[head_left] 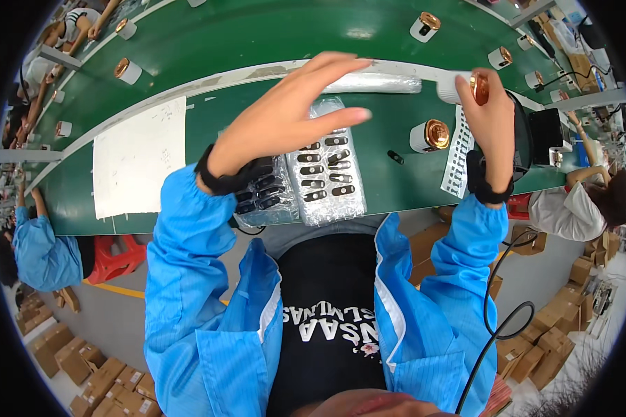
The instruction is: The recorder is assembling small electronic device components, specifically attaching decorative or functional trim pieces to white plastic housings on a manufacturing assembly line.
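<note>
My left hand (292,115) is open, its fingers stretched out to the right and the thumb apart. It hovers over a clear plastic blister tray (327,184) that holds rows of small black oval parts (311,170). My right hand (490,118) is wrapped round a white ribbed cylinder with a shiny copper-coloured top (452,89), held tilted near the bench's far rail. A second white cylinder with a copper top (430,135) lies tilted on the green bench beside it. One loose black part (395,158) rests between that cylinder and the tray.
A sticker sheet (458,160) lies below my right hand, near a black device (546,132). On the left is a white paper sheet (139,156); a plastic-wrapped roll (375,84) lies by the rail. More cylinders (424,28) stand on the green belt beyond. Co-workers sit on both sides.
</note>
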A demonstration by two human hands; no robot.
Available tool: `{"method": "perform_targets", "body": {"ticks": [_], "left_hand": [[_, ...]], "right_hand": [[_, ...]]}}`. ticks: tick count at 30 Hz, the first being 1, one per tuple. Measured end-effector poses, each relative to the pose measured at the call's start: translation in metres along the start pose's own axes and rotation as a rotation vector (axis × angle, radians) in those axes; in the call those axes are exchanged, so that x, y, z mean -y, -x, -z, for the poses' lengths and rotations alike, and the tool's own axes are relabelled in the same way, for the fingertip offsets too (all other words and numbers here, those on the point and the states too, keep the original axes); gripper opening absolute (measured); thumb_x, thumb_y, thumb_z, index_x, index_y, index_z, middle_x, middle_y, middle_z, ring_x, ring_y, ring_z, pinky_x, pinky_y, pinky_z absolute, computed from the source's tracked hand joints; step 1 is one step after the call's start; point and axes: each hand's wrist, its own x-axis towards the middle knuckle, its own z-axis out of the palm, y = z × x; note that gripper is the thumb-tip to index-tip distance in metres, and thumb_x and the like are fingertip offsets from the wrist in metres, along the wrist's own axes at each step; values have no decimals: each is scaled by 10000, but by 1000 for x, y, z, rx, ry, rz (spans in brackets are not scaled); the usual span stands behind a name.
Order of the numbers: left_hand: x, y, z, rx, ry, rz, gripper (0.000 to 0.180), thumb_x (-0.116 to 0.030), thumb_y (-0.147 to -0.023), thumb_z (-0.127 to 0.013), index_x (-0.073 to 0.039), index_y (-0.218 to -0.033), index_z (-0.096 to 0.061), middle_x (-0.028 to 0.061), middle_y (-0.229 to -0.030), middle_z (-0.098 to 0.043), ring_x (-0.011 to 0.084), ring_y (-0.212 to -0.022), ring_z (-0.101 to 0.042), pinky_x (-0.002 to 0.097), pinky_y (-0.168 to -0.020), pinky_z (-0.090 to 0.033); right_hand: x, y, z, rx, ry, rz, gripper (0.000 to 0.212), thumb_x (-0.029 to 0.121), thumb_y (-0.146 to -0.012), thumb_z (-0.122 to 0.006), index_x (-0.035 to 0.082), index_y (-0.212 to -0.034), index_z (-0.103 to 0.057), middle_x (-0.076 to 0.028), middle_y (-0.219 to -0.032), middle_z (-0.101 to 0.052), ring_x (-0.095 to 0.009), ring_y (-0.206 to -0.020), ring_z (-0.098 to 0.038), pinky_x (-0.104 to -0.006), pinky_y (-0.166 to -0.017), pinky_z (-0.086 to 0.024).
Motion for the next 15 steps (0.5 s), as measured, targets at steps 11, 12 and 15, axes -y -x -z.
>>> {"method": "perform_targets", "body": {"ticks": [11,12,15], "left_hand": [[66,-26,18,-18,688,218,707,-553,-1066,-560,-45,-1548,-462,145,-1137,-675,248,-872,-707,382,-708,-592],[63,-27,21,-21,688,217,707,-553,-1066,-560,-45,-1548,-462,145,-1137,-675,248,-872,-707,382,-708,-592],[32,-37,54,-90,1570,115,568,-504,-1079,-550,-17,-1363,-618,216,-1131,-711,278,-914,-726,448,-785,-591]], "right_hand": [[75,60,-72,252,-417,417,170,69,-944,-732,52,-1109,-694,-95,-1030,-664,-220,-867,-647,-321,-737,-519],[72,72,-79,362,-384,480,183,48,-902,-747,55,-1079,-700,-92,-1006,-634,-254,-866,-639,-350,-731,-528],[71,98,-89,449,-301,578,186,25,-838,-771,54,-1008,-702,-92,-985,-597,-306,-878,-625,-407,-720,-537]]}}
